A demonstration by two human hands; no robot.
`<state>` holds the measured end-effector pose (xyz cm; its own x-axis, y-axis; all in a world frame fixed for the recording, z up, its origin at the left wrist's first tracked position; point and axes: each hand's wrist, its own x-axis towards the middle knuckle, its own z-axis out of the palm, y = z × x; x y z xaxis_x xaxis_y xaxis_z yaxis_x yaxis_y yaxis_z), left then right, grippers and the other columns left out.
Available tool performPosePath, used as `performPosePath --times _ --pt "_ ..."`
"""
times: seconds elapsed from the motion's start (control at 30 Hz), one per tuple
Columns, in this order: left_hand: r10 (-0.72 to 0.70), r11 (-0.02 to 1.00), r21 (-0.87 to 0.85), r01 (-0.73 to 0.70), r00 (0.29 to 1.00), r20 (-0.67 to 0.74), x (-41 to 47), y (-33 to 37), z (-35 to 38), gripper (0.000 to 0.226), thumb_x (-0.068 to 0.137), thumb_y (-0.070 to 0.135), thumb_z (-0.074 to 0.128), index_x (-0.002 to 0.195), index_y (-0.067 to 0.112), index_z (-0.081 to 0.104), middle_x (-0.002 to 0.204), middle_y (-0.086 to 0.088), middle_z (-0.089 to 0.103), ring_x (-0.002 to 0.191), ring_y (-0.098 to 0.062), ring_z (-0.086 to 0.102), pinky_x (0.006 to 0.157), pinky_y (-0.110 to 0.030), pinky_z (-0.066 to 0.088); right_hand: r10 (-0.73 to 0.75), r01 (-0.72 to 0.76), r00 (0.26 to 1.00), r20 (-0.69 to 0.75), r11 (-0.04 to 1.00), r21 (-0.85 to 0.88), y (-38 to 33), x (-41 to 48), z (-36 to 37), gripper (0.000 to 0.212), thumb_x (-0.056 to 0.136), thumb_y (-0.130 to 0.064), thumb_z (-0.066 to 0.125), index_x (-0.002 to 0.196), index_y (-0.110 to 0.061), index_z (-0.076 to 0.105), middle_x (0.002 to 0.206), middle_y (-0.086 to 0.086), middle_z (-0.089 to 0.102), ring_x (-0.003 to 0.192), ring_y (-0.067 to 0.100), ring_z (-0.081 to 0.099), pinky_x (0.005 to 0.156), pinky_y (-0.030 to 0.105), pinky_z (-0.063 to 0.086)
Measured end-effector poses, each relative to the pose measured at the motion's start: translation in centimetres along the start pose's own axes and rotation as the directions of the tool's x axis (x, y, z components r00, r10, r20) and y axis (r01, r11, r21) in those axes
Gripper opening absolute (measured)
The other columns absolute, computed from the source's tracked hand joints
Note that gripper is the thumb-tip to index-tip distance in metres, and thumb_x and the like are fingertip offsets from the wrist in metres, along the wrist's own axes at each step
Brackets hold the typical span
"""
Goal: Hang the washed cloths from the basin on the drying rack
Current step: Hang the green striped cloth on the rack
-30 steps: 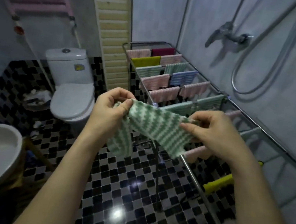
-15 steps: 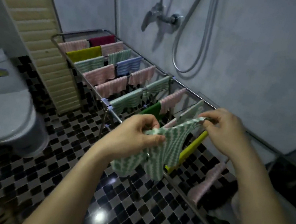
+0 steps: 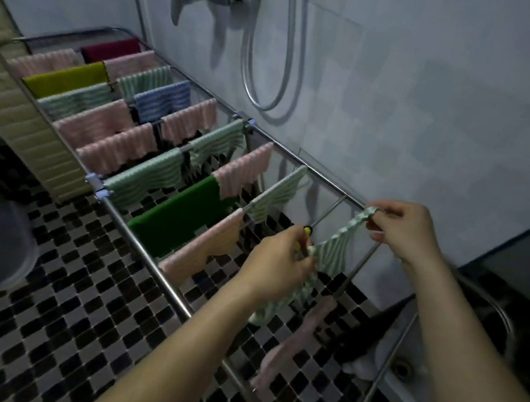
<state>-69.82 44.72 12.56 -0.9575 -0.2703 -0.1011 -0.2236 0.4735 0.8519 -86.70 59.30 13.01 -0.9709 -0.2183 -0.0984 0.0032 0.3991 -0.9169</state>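
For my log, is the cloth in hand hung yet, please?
Not yet: left hand and right hand hold the cloth stretched over the rack.

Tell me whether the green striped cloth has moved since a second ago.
Yes. The green striped cloth has moved toward the wall, out over the drying rack.

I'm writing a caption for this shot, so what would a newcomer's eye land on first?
The left hand and right hand, centre right, pinching a green-striped cloth stretched between them over the drying rack. Then the rows of hung cloths, pink, green, blue and yellow, draped along the rack's far part, with a solid dark green cloth mid-rack.
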Motion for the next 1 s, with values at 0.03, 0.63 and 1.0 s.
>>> performPosePath --times 0.03,0.63,1.0 --pt "-0.035 0.999 -0.017 0.035 0.999 0.019 1.3 0.0 1.2 0.013 0.095 0.032 0.054 0.093 0.020 0.050 0.081 0.002 0.061 0.062 -0.013 0.053 0.057 -0.033 0.044 0.015 -0.015 1.000 -0.013 1.000 0.002 0.7 1.4 -0.4 0.014 0.090 -0.003 0.059 0.092 -0.009 0.072 0.073 0.007 0.066 0.065 0.015 0.064 0.044 0.013 0.046" --pt "-0.575 0.759 -0.451 0.468 0.808 -0.129 14.0 -4.5 1.8 0.012 0.090 0.018 0.063 0.088 0.017 0.051 0.090 -0.014 0.063 0.076 -0.026 0.060 0.071 -0.040 0.052 -0.075 0.074 0.987 0.143 0.997 0.013 3.8 13.1 7.2 0.051 0.089 0.001 0.054 0.137 -0.015 0.049 0.116 0.003 0.058 0.096 0.015 0.061 0.074 0.015 0.045" --pt "-0.486 0.874 -0.047 0.484 0.873 -0.033 13.8 -5.6 2.3 0.020 0.078 0.038 0.078 0.088 0.023 0.071 0.087 0.002 0.071 0.079 -0.014 0.065 0.072 -0.034 0.053 0.113 -0.118 0.993 -0.033 0.958 -0.262 7.7 12.1 6.6 0.019 0.085 -0.025 0.070 0.071 -0.012 0.071 0.067 0.004 0.066 0.072 0.028 0.066 0.064 0.030 0.050"
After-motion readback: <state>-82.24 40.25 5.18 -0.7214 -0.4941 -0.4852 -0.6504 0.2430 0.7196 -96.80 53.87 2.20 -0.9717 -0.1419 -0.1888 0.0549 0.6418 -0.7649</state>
